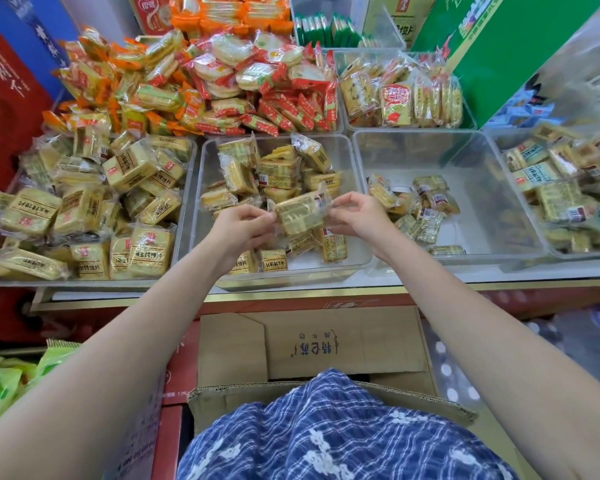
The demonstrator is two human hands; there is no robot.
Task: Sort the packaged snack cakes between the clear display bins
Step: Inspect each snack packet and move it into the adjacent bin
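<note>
Blue plaid fabric (326, 431) fills the bottom edge, nearest the lens; just beyond it sits an open cardboard box (343, 344) with printed characters on its flap.

Both forearms reach forward over the counter edge. Left hand (239, 225) and right hand (355, 213) hold one snack cake pack (303, 213) between them, each pinching an end of the clear wrapper with curled fingertips. Pack is yellow, tilted slightly, raised above the middle bin (347, 150).

Middle bin: clear plastic, partly filled with similar yellow packs lying at mixed angles; bare floor visible at its front right corner.

Right bin (430, 140): clear, just beside the middle bin, mostly bare; a small cluster of packs (420, 206) lies at its left side.

Left bin (184, 216): heaped with larger yellow packs (84, 209), above rim level.

Far right bin (568, 195): more yellow packs, partly cut off by the frame edge.

Back row: orange-wrapped snacks (118, 81), red-wrapped round crackers (257, 71), a bin of yellow-and-red packs (402, 95), green packs (323, 29) behind. Green carton (499, 53) stands at upper right. Red-and-blue boxes (11, 74) at upper left.

Below counter, lower left: green bags (11, 375).
</note>
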